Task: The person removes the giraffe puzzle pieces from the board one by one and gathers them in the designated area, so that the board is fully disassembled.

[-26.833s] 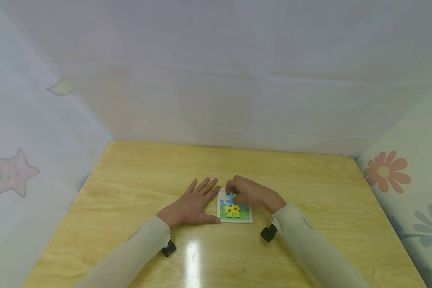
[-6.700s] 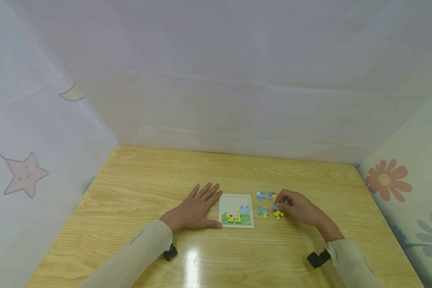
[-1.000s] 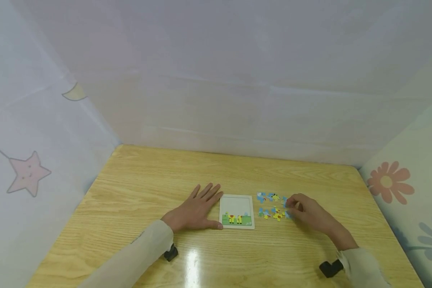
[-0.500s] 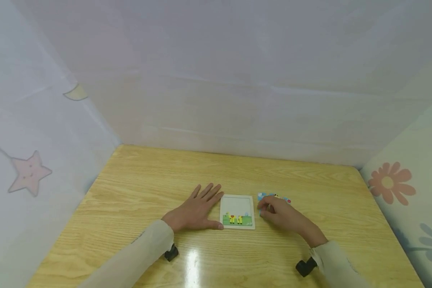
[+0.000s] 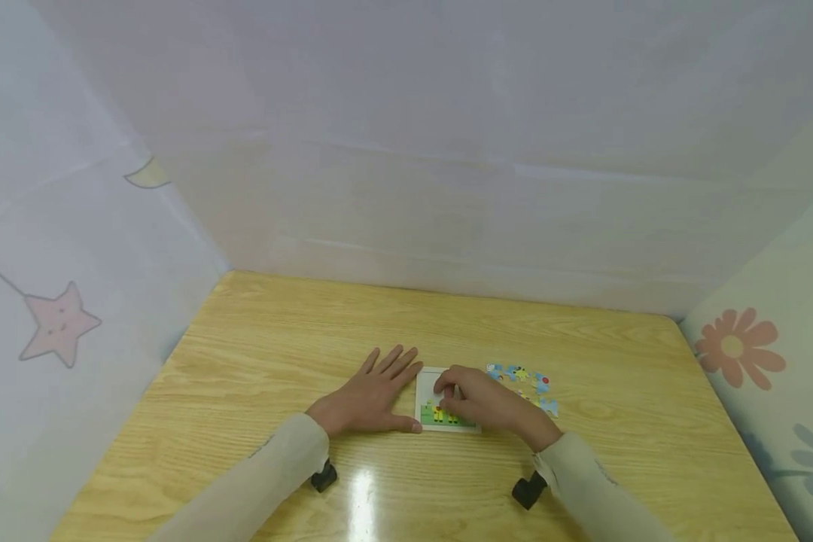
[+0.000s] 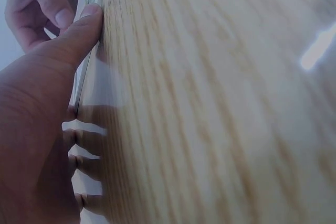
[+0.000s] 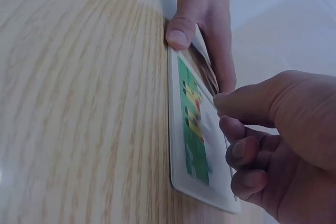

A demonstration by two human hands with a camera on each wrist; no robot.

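A small white puzzle tray (image 5: 447, 429) lies on the table with a green strip of jigsaw pieces (image 7: 197, 158) along its near side, showing yellow giraffe legs. My left hand (image 5: 369, 395) rests spread at the tray's left edge, its thumb (image 6: 86, 22) against the near corner. Over the tray hovers my right hand (image 5: 484, 399), fingers bent and thumb slightly apart from them. Nothing shows between its fingertips in the right wrist view. To the right, several loose jigsaw pieces (image 5: 520, 373) in blue and yellow lie on the table, partly hidden by my right hand.
The wooden table (image 5: 298, 309) runs back to a pale cloth wall (image 5: 406, 188). Cloth also hangs at both sides, with a pink star on the left and flowers on the right. A small black device (image 5: 528, 491) sits at my right wrist.
Since a second ago my right hand has moved left, from the loose pieces to over the tray. The left hand has stayed put. Earlier, more pieces were in the tray.
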